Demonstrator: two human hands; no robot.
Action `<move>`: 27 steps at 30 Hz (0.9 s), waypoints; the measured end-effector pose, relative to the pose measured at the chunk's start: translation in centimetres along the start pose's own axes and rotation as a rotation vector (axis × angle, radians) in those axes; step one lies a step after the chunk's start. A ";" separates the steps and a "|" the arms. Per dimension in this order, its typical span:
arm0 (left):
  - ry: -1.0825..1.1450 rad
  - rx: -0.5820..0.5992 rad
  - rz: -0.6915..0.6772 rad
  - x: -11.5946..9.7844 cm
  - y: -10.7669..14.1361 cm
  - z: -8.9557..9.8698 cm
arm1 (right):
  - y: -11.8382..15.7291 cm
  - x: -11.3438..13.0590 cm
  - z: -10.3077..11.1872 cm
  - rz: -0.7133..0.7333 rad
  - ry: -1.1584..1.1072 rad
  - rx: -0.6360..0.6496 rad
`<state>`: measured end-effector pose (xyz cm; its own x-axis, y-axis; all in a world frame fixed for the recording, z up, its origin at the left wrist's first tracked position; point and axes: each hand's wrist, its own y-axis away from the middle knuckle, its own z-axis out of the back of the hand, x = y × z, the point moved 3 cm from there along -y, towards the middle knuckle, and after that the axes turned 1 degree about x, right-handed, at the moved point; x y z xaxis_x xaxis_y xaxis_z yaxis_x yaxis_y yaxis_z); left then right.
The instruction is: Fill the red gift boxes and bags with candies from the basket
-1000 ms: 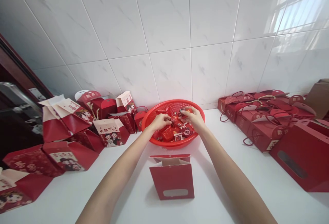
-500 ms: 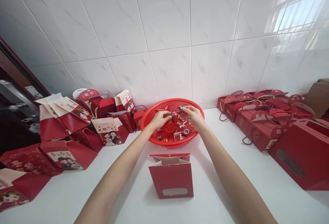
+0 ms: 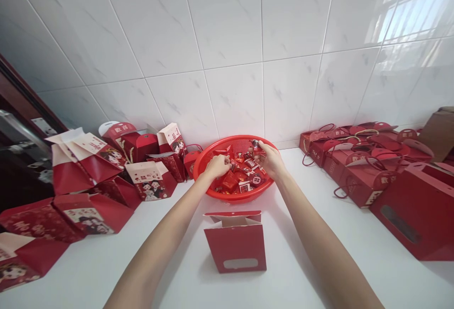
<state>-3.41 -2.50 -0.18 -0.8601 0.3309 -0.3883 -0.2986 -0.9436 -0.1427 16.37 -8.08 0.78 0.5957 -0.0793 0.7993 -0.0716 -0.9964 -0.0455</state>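
One red plastic basket (image 3: 241,198) sits on the white table (image 3: 283,261), close to the tiled wall (image 3: 234,101), and two bare hands work in it. It holds more than ten wrapped sweets (image 3: 244,176), overlapping too much for an exact count. The left hand (image 3: 218,165) is over the basket's left half with its fingers curled in together; whether it grips a sweet cannot be told. The right hand (image 3: 272,160), over the basket's right rim, is half closed, with one silvery-wrapped sweet (image 3: 255,144) at its fingertips, above the basket's far right part.

One open gift box (image 3: 234,247) stands upright in front of the basket, on the near side and apart from it. To the left of the basket are about ten printed gift boxes (image 3: 152,181), some stacked; to the right, at least eight handled gift boxes (image 3: 365,181) in a packed group, one larger windowed box (image 3: 418,205) at the near end of that group, and one brown cardboard box (image 3: 438,131) farthest right.

The sweets are mostly glossy red, some with white lettering or pale labels. The basket is bright red and oval, with a mesh wall and a broad rim. The open gift box is plain darker red, its top gaping on a pale inside, with a rounded pale window low on its face.
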 end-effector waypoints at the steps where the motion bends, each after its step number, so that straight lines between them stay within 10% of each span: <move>1: -0.026 0.013 0.029 0.3 0.0 -0.1 | -0.1 0.0 0.1 0.007 -0.015 -0.018; 11: -0.164 0.140 -0.150 -2.4 -0.9 -0.1 | -0.8 -0.1 0.5 0.073 -0.123 -0.090; 27: -0.233 0.430 -0.314 -5.4 -5.4 -5.4 | -1.3 -0.6 0.5 0.094 -0.133 -0.058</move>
<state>5.09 0.84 -2.21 -0.7569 0.6311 -0.1697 -0.6534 -0.7347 0.1824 16.52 -6.78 0.00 0.6843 -0.1787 0.7070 -0.1752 -0.9814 -0.0785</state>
